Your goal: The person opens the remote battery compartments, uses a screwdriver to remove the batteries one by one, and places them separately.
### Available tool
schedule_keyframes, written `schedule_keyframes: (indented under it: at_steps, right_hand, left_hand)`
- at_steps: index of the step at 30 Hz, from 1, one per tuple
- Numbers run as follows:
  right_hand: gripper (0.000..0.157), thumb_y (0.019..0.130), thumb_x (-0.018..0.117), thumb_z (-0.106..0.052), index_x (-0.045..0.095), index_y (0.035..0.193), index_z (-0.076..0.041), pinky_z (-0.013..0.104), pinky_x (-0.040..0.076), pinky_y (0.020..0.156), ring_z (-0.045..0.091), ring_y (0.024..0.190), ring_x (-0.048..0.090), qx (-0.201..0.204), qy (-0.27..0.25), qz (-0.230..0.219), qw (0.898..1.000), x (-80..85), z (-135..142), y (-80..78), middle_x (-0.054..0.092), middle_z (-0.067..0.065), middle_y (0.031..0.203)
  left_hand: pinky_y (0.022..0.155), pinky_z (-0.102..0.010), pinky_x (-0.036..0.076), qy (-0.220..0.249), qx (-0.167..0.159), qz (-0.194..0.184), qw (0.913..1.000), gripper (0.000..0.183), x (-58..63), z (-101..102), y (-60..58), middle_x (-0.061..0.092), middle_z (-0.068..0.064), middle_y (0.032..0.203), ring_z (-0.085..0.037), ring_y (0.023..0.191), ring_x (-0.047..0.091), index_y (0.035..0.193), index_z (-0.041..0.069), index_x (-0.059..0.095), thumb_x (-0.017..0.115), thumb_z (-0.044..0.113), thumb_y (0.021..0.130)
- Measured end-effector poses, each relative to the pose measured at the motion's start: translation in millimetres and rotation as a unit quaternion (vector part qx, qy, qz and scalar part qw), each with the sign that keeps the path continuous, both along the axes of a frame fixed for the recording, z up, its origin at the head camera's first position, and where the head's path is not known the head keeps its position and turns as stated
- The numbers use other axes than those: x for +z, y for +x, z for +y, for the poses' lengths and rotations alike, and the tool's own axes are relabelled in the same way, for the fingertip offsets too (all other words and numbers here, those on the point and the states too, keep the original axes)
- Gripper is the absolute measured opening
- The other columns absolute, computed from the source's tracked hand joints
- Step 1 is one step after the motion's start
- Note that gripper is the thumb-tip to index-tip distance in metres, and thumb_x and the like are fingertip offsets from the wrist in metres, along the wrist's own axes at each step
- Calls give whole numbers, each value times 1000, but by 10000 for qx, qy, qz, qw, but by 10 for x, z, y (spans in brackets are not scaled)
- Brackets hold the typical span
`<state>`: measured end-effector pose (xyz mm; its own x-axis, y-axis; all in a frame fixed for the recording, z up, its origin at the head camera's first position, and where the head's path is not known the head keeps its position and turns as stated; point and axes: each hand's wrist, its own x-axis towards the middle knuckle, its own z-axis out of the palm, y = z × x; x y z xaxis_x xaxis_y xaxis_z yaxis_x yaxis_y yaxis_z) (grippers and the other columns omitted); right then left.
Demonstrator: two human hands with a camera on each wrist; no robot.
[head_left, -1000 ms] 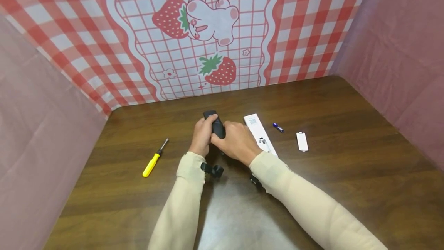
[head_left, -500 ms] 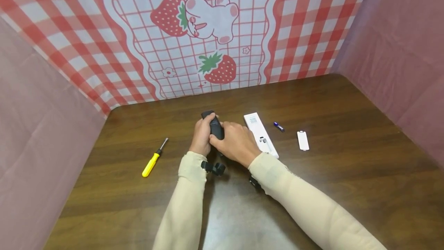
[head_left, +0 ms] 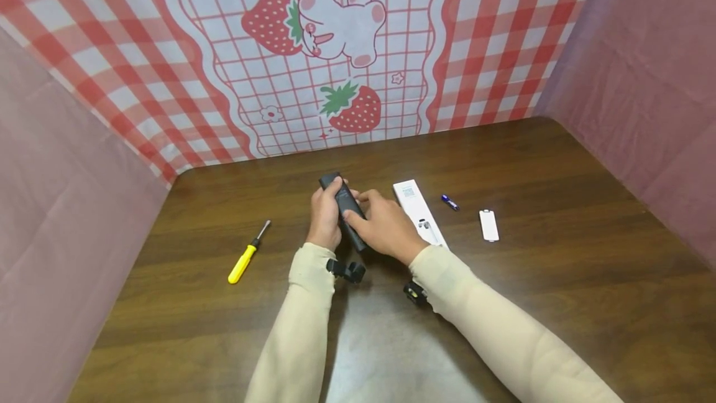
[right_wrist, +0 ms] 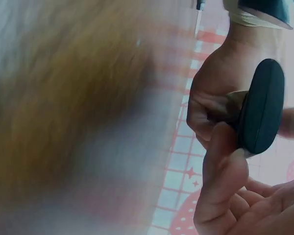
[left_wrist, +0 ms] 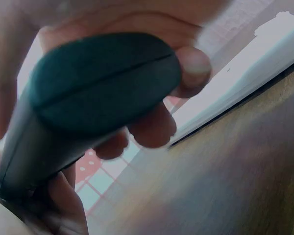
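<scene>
A black remote control (head_left: 345, 199) is held tilted above the table, a printed face toward the head camera. My left hand (head_left: 324, 219) grips its far part, thumb lying along the face. My right hand (head_left: 390, 229) pinches the nearer part from the right, with the thumb on top and fingers beneath. In the left wrist view the rounded end of the remote control (left_wrist: 108, 83) shows a seam line, with fingertips around it. The right wrist view shows the same end of the remote control (right_wrist: 264, 107) between both hands. Its underside is hidden in the head view.
Right of the hands lie a white printed box (head_left: 416, 210), a small blue cylinder (head_left: 450, 203) like a battery, and a white flat plate (head_left: 489, 226) with end tabs. A yellow-handled screwdriver (head_left: 246, 258) lies left. A checked cloth (head_left: 358, 48) hangs behind the wooden table (head_left: 184, 303).
The remote control has turned and come more into view, its near end now showing past my right thumb. My right fingers have shifted their hold along its side.
</scene>
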<state>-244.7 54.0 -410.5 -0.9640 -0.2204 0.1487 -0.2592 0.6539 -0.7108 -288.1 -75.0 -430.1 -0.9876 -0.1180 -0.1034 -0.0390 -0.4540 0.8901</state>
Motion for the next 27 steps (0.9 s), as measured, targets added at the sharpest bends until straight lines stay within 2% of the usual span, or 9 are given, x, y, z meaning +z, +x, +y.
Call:
schedule_keyframes:
  at_steps: [3, 6, 9, 13, 15, 18, 22, 27]
  right_hand:
    - [52, 101, 53, -44, 60, 127, 1, 37, 52, 61, 22, 73, 62, -46, -667, -695, 9953, 6, -4, -5, 66, 11, 95]
    - [51, 103, 46, -47, 67, 112, -1, 33, 49, 49, 21, 59, 58, -45, -1232, -1323, 9835, 14, -11, -12, 66, 12, 89]
    - [53, 104, 44, -49, 69, 101, -2, 29, 46, 42, 20, 51, 58, 209, -1697, -1856, 9676, 27, -3, -25, 67, 14, 77]
    - [56, 104, 43, -52, 67, 104, -1, 28, 47, 42, 24, 55, 67, 661, -2280, -2425, 9407, 33, 17, -58, 69, 18, 75]
    - [57, 103, 43, -54, 66, 108, -1, 29, 48, 42, 27, 58, 69, 783, -2449, -2575, 9314, 20, 25, -79, 70, 20, 77]
    - [57, 102, 45, -55, 67, 109, -2, 28, 46, 40, 27, 58, 69, 828, -2550, -2625, 9270, -21, 31, -112, 71, 23, 82]
    - [57, 102, 46, -55, 67, 108, -2, 27, 41, 39, 27, 56, 68, 827, -2632, -2585, 9258, -82, 41, -133, 70, 26, 83]
    - [60, 101, 47, -57, 67, 105, -1, 27, 40, 39, 24, 53, 66, 931, -2670, -2513, 9257, -104, 36, -146, 70, 22, 77]
  left_hand:
    - [63, -28, 54, 107, -9, 41, 9999, 27, 10, -13, 0, 66, -10, 74, -18, 66, 64, 112, -4, 58, 51, 21, 104]
    - [63, -29, 54, 169, 21, 65, 9998, 28, 20, -23, -3, 67, -10, 76, -18, 65, 64, 114, -3, 58, 51, 22, 104]
    - [64, -29, 54, 166, 72, 105, 9998, 28, 26, -31, -7, 67, -10, 76, -19, 66, 64, 114, -3, 59, 51, 23, 104]
    - [65, -29, 53, 173, 151, 186, 9996, 30, 33, -23, -3, 67, -9, 76, -18, 65, 64, 115, -3, 58, 50, 23, 105]
    - [66, -29, 53, 197, 142, 214, 9995, 29, 34, -6, 0, 67, -9, 76, -17, 64, 63, 115, -2, 57, 50, 24, 105]
    - [68, -31, 54, 128, 99, 215, 9996, 31, 29, 19, 5, 67, -9, 77, -18, 66, 64, 118, -3, 56, 51, 24, 105]
    - [69, -31, 54, 20, 7, 171, 9999, 29, 8, 30, 7, 68, -9, 78, -19, 68, 65, 116, 0, 57, 51, 25, 105]
    - [69, -31, 55, 53, 54, 259, 9996, 24, -7, 12, -11, 68, -10, 78, -19, 68, 65, 111, 3, 58, 51, 25, 104]
